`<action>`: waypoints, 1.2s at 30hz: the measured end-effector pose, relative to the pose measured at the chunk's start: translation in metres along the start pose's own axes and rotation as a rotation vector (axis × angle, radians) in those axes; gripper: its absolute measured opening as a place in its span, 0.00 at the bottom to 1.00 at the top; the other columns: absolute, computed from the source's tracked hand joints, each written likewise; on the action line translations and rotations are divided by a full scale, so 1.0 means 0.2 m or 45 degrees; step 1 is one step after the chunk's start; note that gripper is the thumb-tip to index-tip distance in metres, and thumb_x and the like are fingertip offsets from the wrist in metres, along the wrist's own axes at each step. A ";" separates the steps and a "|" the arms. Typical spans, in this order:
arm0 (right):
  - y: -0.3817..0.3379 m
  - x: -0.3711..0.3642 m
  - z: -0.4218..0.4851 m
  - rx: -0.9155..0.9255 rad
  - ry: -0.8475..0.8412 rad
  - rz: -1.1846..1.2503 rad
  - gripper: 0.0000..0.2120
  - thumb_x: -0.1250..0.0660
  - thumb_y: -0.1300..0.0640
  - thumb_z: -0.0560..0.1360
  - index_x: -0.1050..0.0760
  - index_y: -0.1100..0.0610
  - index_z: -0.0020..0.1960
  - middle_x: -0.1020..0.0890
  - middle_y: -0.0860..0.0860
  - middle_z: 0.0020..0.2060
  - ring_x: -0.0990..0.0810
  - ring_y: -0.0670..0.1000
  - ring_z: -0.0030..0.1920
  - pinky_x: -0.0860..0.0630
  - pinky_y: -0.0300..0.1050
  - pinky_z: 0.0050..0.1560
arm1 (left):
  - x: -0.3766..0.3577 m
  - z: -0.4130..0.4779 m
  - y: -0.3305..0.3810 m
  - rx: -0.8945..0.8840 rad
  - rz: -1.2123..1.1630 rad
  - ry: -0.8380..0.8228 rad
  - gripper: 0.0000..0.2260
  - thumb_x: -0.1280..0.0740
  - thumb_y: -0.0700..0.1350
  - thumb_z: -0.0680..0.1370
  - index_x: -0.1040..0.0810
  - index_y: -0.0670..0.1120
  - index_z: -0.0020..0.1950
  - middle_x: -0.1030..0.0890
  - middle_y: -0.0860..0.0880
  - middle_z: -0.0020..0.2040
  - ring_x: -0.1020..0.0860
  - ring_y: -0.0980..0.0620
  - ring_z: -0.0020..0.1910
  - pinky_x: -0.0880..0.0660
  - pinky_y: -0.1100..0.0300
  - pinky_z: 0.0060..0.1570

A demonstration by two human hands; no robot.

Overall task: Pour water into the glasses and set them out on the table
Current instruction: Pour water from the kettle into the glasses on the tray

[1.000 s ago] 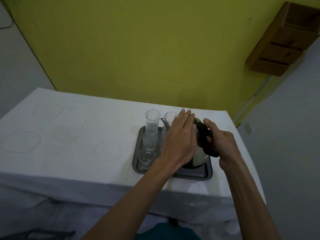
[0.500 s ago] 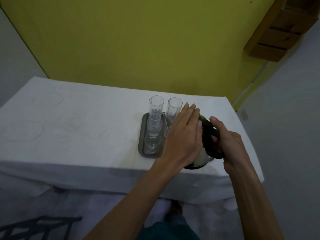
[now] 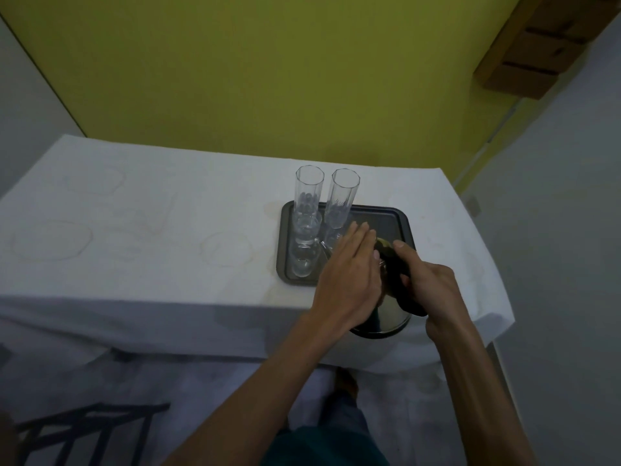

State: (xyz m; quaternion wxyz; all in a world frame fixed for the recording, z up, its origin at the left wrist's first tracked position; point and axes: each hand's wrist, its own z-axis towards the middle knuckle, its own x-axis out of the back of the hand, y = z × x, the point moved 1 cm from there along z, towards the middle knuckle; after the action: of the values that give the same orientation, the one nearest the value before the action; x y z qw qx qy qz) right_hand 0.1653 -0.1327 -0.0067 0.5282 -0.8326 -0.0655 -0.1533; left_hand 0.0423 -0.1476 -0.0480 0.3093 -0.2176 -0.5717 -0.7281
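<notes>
A dark metal tray (image 3: 395, 220) sits on the white-clothed table (image 3: 168, 257). Several clear glasses stand on its left half: two tall ones at the back (image 3: 309, 191) (image 3: 345, 196) and shorter ones (image 3: 304, 260) in front. They look empty or nearly so. A steel kettle (image 3: 386, 319) with a black handle hangs over the table's near edge, off the tray. My right hand (image 3: 428, 285) is closed around the handle. My left hand (image 3: 349, 279) lies flat on the kettle's lid, fingers straight, hiding the lid and most of the spout.
Faint ring stains mark the cloth left of the tray. A yellow wall runs behind the table, and wooden drawers (image 3: 537, 62) hang at the upper right. A dark chair frame (image 3: 90, 428) stands low on the left. The table's right edge lies close to the tray.
The kettle has come off the tray's right half and moved toward me, past the table's near edge, with both hands still on it. The tray's right side now shows bare.
</notes>
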 end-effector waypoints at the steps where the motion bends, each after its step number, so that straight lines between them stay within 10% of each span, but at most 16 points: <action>1: 0.01 -0.01 0.01 -0.002 0.002 -0.011 0.26 0.29 0.38 0.74 0.20 0.63 0.39 0.21 0.57 0.34 0.25 0.52 0.34 0.31 0.45 0.36 | -0.01 -0.01 -0.01 0.009 0.002 -0.014 0.21 0.49 0.45 0.84 0.38 0.40 0.76 0.39 0.45 0.78 0.47 0.51 0.78 0.50 0.57 0.77; 36: 0.12 -0.04 0.10 0.054 0.031 -0.074 0.28 0.28 0.34 0.70 0.19 0.61 0.35 0.19 0.56 0.31 0.23 0.54 0.34 0.27 0.49 0.39 | -0.03 -0.04 -0.06 0.086 0.008 -0.073 0.21 0.50 0.47 0.84 0.40 0.41 0.77 0.40 0.46 0.78 0.47 0.52 0.78 0.49 0.60 0.76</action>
State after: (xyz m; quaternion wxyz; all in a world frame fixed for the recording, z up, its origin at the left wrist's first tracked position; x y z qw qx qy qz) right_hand 0.1680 -0.1253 -0.0374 0.5419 -0.8170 -0.0865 -0.1771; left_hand 0.0397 -0.1517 -0.0623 0.3023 -0.2294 -0.6040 -0.7008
